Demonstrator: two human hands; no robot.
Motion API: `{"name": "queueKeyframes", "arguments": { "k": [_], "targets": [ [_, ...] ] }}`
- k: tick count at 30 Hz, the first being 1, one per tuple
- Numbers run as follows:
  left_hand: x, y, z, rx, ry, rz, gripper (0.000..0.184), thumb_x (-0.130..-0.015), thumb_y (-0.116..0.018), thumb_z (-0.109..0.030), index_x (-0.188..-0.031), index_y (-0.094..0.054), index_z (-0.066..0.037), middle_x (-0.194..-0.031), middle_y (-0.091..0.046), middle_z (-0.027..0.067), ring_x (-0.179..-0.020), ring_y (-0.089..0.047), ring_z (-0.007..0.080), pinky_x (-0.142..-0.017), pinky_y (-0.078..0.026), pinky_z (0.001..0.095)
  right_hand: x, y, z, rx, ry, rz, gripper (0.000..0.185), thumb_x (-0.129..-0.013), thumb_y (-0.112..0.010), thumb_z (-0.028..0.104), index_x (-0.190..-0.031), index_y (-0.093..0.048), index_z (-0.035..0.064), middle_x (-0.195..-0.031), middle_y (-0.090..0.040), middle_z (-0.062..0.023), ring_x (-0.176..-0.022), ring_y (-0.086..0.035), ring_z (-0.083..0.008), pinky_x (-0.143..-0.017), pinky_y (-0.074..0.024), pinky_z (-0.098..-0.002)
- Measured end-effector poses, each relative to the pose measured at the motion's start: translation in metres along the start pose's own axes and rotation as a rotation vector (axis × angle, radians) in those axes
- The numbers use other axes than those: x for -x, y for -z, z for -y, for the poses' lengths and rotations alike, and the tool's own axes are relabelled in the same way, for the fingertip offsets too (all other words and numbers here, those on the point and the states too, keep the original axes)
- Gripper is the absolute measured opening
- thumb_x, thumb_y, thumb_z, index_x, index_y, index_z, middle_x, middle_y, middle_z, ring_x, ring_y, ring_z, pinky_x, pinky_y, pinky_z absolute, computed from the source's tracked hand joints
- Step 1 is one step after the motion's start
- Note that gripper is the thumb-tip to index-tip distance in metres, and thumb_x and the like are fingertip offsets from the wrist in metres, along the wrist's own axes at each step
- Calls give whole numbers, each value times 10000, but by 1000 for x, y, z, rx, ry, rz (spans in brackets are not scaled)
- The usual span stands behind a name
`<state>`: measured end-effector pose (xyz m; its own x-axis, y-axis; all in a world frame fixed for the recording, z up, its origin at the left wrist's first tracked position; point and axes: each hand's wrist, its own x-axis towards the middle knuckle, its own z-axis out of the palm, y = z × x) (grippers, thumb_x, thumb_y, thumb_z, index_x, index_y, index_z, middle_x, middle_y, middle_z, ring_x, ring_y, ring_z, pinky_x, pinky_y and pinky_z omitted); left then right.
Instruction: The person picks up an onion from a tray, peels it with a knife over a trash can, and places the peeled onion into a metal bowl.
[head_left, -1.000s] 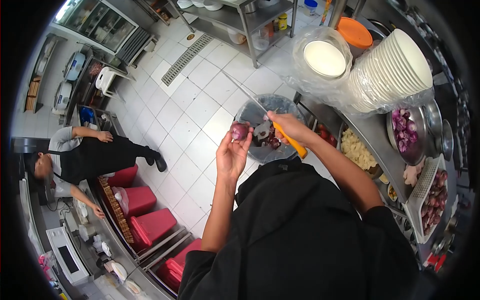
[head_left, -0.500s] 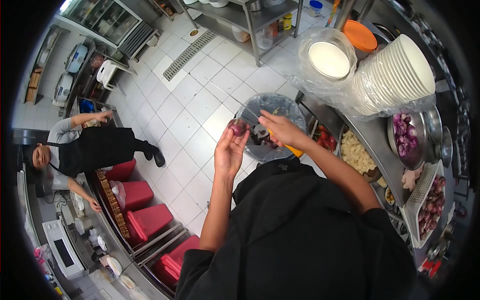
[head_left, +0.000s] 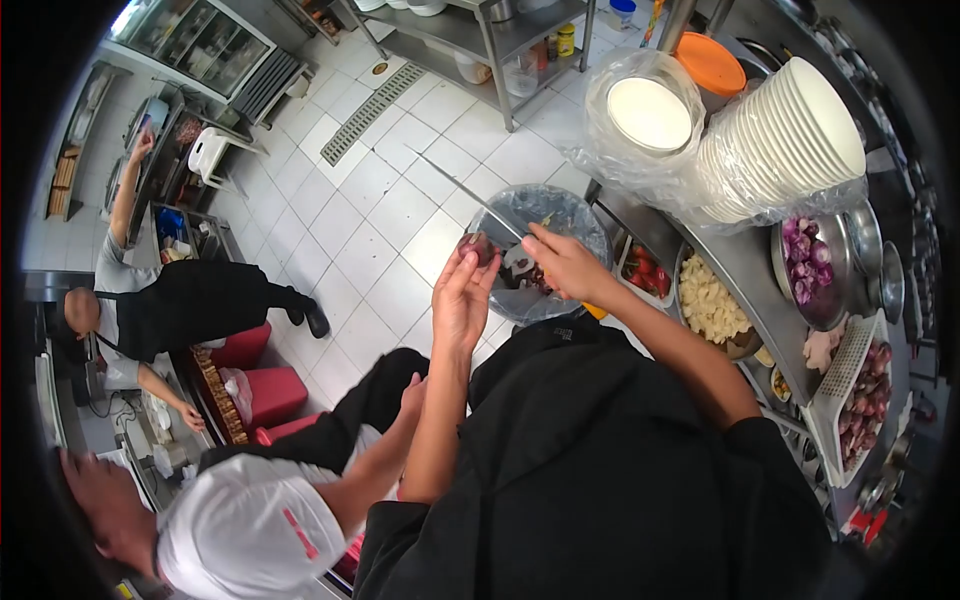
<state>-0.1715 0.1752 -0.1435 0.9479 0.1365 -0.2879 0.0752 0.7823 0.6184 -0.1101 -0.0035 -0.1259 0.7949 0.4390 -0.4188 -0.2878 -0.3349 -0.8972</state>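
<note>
Between the fingertips of my left hand (head_left: 462, 300) is a red onion (head_left: 477, 248), its skin still dark purple. My right hand (head_left: 568, 265) is closed around the yellow handle of a long knife (head_left: 465, 190), whose blade points up and to the left, past the onion. The blade and the onion lie close together in view; whether they touch I cannot tell. Below both hands stands a bin (head_left: 590, 215) lined with a clear plastic bag, with dark peelings inside.
On the right, a steel counter holds a bowl of peeled onions (head_left: 808, 262), a white crate (head_left: 846, 395) of unpeeled onions and stacked white tubs (head_left: 790, 140). A co-worker in a white shirt (head_left: 250, 525) is close at my left; another in a black apron (head_left: 205, 305) stands farther off.
A co-worker in a white shirt has come into view at my lower left. The farther co-worker has raised an arm. My knife blade now shows more broadly; the onion stays in my left hand.
</note>
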Motion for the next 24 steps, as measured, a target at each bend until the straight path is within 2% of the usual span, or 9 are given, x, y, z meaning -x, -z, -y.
{"name": "queueKeyframes", "arguments": {
  "k": [2, 4, 5, 9, 13, 16, 19, 22, 24],
  "targets": [
    [-4, -4, 1, -1, 11, 11, 339, -901, -586, -94, -1211, -512, 20, -1152, -592, 120, -1088, -569, 234, -1007, -432, 381, 16, -1, 1, 30, 39, -15, 657, -932, -489, 440, -1393, -368, -12, -631, -503, -20, -513, -472, -79, -447, -390, -251],
    [-8, -8, 4, -53, 18, 41, 307, -905, -575, -75, -1193, -535, 21, -1123, -607, 108, -1069, -579, 208, -998, -441, 376, 28, 0, -5, 71, 164, -35, 757, -899, -485, 516, -1364, -368, -70, -625, -530, -94, -655, -568, -178, -645, -439, -299],
    [-10, -10, 6, -41, 32, 35, 291, -905, -561, -47, -1188, -543, 20, -1136, -609, 109, -1045, -592, 191, -963, -469, 356, 34, 3, -5, 99, 127, -9, 764, -899, -483, 515, -1360, -363, -83, -647, -546, -112, -691, -577, -195, -685, -438, -307],
    [-13, -28, 12, -118, 57, 48, 315, -905, -543, -27, -1214, -515, 30, -1187, -588, 147, -1023, -608, 200, -872, -519, 302, 47, 5, -4, 129, 178, -51, 748, -905, -481, 492, -1355, -358, -93, -671, -575, -153, -688, -599, -222, -680, -447, -335],
    [-18, -29, 21, -175, 81, 63, 307, -900, -541, -24, -1198, -508, 45, -1169, -591, 153, -1040, -605, 208, -870, -521, 306, 52, 7, -5, 164, 162, -80, 742, -906, -477, 493, -1348, -368, -94, -665, -580, -168, -679, -617, -259, -665, -454, -348],
    [-16, -31, 27, -240, 40, 7, 270, -895, -538, -30, -1144, -521, 71, -1131, -601, 163, -1010, -612, 240, -886, -514, 339, 50, 3, -7, 164, 235, -139, 732, -910, -468, 490, -1341, -375, -94, -665, -590, -181, -677, -625, -305, -657, -460, -368],
    [-15, -33, 28, -235, 43, 8, 242, -898, -545, -20, -1132, -527, 38, -1123, -603, 140, -1034, -606, 210, -838, -537, 325, 48, 1, 0, 205, 208, -108, 726, -910, -464, 489, -1338, -377, -91, -714, -613, -206, -725, -631, -345, -684, -468, -385],
    [-11, -37, 26, -225, -3, -33, 225, -899, -548, -20, -1118, -535, 32, -1098, -610, 130, -1005, -612, 197, -812, -542, 322, 43, -5, 0, 227, 284, -150, 686, -921, -492, 430, -1368, -346, -70, -715, -598, -198, -715, -635, -293, -677, -465, -359],
    [-7, -37, 23, -254, -25, -52, 210, -882, -544, -11, -1083, -554, 45, -1070, -622, 126, -950, -618, 176, -795, -520, 312, 42, -8, 7, 274, 271, -125, 688, -924, -468, 447, -1368, -348, -65, -774, -617, -222, -787, -644, -342, -703, -469, -371]
  ]
}}
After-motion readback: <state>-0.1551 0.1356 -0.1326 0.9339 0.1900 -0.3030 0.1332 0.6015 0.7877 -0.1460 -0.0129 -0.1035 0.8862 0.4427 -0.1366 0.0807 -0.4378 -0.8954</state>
